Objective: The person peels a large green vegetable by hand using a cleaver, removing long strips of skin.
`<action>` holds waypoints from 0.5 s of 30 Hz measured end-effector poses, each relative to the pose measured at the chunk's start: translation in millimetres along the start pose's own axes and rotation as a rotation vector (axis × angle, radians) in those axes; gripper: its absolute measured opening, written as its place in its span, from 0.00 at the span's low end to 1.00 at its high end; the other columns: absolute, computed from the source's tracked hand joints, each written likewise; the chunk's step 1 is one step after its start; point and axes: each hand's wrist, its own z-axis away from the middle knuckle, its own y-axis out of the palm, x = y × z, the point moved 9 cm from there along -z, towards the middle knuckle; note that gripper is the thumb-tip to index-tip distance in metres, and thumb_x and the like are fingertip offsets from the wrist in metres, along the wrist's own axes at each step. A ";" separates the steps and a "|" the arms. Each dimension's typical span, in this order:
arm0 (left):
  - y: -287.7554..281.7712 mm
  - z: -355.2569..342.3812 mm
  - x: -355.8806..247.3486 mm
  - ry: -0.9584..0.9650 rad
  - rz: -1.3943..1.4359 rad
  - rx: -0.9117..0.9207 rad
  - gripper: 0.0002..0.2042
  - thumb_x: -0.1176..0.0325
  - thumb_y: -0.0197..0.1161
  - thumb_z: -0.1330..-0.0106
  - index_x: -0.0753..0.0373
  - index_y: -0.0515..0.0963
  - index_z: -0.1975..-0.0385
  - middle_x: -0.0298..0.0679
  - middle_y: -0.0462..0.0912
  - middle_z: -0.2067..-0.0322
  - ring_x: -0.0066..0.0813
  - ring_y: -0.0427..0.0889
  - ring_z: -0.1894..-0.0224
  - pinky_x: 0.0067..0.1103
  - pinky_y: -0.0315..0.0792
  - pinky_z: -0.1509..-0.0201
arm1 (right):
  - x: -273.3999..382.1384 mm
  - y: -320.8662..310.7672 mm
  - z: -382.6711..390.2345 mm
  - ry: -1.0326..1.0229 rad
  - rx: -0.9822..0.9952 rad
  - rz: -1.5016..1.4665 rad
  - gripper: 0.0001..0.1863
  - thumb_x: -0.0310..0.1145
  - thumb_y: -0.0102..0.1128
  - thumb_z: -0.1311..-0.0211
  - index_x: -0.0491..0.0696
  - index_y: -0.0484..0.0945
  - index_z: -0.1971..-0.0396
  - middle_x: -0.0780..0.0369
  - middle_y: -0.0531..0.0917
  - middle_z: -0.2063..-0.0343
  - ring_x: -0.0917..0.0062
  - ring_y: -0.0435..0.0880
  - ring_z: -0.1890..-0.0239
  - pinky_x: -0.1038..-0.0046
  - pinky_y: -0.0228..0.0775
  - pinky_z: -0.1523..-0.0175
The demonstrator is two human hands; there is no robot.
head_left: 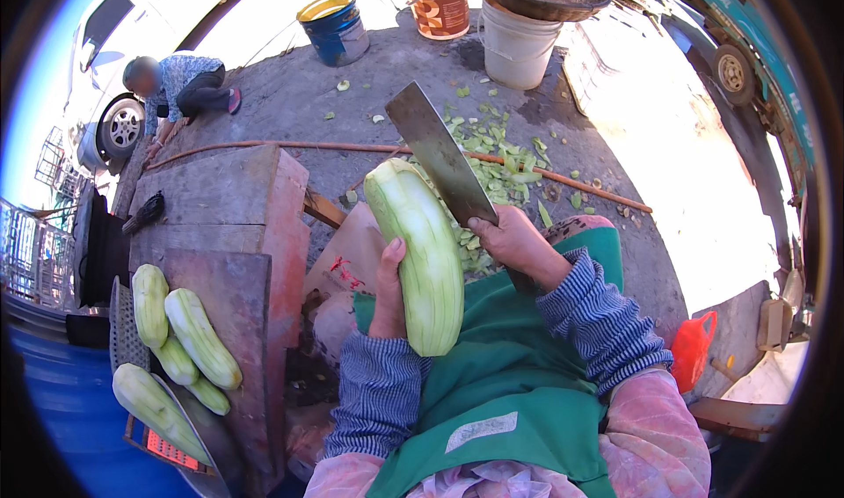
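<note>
My left hand (389,291) is closed around the lower left side of a large, pale green peeled gourd (424,265), held tilted above my lap. In my right hand (520,245) is a cleaver (440,153), its wide blade slanting up and to the left just behind the gourd's upper right side. Whether the blade touches the gourd I cannot tell. Several peeled gourds (202,338) lie at my left, across the edge of a wooden table and a metal tray. Green peelings (503,151) are scattered over the ground beyond the cleaver.
The worn wooden table (211,186) stands at my left. A long thin pole (352,147) crosses the ground ahead. Farther back are a blue bucket (338,36), a brown-and-white bucket (440,10) and a white bucket (519,50) under a wide pan. Another person (189,85) crouches at far left.
</note>
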 end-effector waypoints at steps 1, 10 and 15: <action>1.4 1.8 -1.1 -0.004 -0.024 -0.008 0.30 0.47 0.57 0.31 0.68 0.71 0.40 0.47 0.83 0.54 0.36 0.86 0.58 0.29 0.82 0.54 | 7.2 -0.7 1.7 0.016 -0.011 -0.036 0.15 0.35 0.59 0.31 0.55 0.81 0.46 0.53 0.82 0.75 0.55 0.84 0.69 0.56 0.73 0.64; 8.8 11.7 7.7 -0.028 -0.082 -0.018 0.32 0.48 0.58 0.32 0.70 0.70 0.39 0.48 0.83 0.52 0.35 0.86 0.57 0.28 0.81 0.53 | 75.8 -17.2 11.7 -0.459 -0.257 0.637 0.29 0.25 0.57 0.41 0.51 0.73 0.36 0.60 0.82 0.74 0.63 0.85 0.72 0.62 0.77 0.68; 18.4 18.1 -11.7 0.122 -0.310 0.059 0.38 0.45 0.64 0.39 0.69 0.68 0.37 0.48 0.82 0.51 0.37 0.86 0.56 0.29 0.82 0.53 | 6.5 -44.9 -23.6 0.031 -0.162 0.628 0.28 0.25 0.57 0.39 0.54 0.73 0.37 0.55 0.85 0.72 0.61 0.86 0.70 0.61 0.77 0.66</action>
